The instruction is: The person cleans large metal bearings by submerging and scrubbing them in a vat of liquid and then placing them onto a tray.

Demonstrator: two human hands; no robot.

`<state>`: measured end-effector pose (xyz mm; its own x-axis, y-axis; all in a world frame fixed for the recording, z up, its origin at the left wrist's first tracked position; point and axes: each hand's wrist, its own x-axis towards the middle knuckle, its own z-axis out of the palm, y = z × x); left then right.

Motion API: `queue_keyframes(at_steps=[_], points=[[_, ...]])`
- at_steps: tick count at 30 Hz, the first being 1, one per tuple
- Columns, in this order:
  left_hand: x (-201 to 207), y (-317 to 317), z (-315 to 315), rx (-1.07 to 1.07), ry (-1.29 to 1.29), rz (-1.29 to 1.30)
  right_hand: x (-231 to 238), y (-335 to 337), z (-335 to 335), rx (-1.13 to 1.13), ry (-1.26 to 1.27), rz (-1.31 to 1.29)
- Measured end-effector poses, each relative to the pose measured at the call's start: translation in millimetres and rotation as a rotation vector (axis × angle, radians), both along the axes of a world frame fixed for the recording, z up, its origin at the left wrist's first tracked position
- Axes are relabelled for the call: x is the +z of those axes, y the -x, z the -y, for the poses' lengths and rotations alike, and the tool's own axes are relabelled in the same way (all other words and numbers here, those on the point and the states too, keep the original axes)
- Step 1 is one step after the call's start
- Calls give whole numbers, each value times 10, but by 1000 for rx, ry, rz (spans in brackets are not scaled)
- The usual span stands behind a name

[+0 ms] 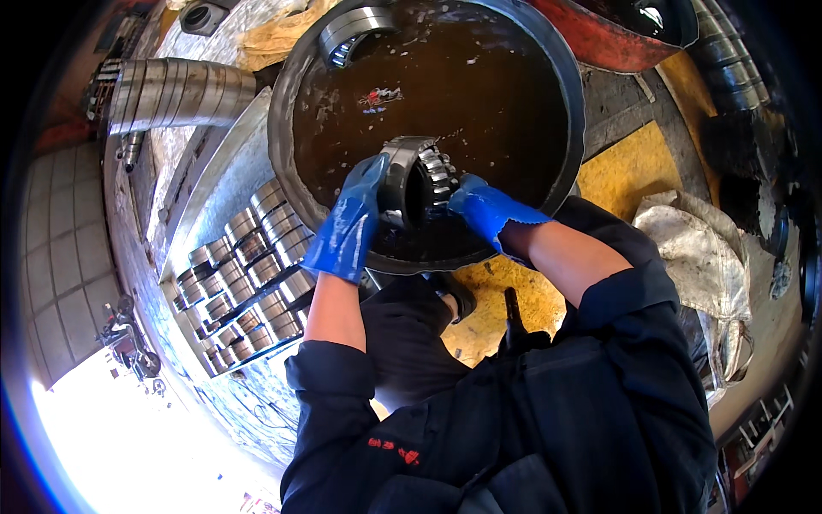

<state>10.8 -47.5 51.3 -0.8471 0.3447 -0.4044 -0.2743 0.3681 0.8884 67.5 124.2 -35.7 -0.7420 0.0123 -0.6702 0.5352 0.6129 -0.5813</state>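
In blue gloves, my hands hold a steel roller bearing (396,183) over the near half of a round metal tub (572,107) of dark brown liquid. My left hand (349,224) grips the smooth outer ring from its left side. At the right, the inner part with its row of shiny rollers sits tilted out of the ring, and my right hand (495,211) has its fingertips closed against it. Part of those fingers is hidden behind the rollers. Another bearing (351,32) rests at the tub's far left edge, partly in the liquid.
Left of the tub, a metal tray (208,171) carries rows of steel bearings (257,248). A long stack of rings (184,92) lies at the far left. A red container (591,38) adjoins the tub at the far right. A whitish sack (692,248) lies right, near yellow board (629,167).
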Motion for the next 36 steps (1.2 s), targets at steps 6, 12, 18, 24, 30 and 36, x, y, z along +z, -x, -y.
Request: queue_keyframes(at_steps=[6, 12, 18, 24, 30, 36], points=[[30, -152, -81, 60, -37, 23, 369, -33, -113, 52, 225, 130], [0, -282, -138, 157, -58, 310, 929, -147, -227, -58, 541, 89], [238, -335, -368, 136, -55, 348, 589, -163, -306, -314, 1041, 156], [120, -375, -188, 60, -87, 360, 633, -171, -121, 65, 573, -115], [252, -311, -47, -263, 388, -113, 529, -30, -218, -86, 818, 295], [148, -323, -49, -265, 698, -151, 317, -12, -4, -649, 1141, 365]])
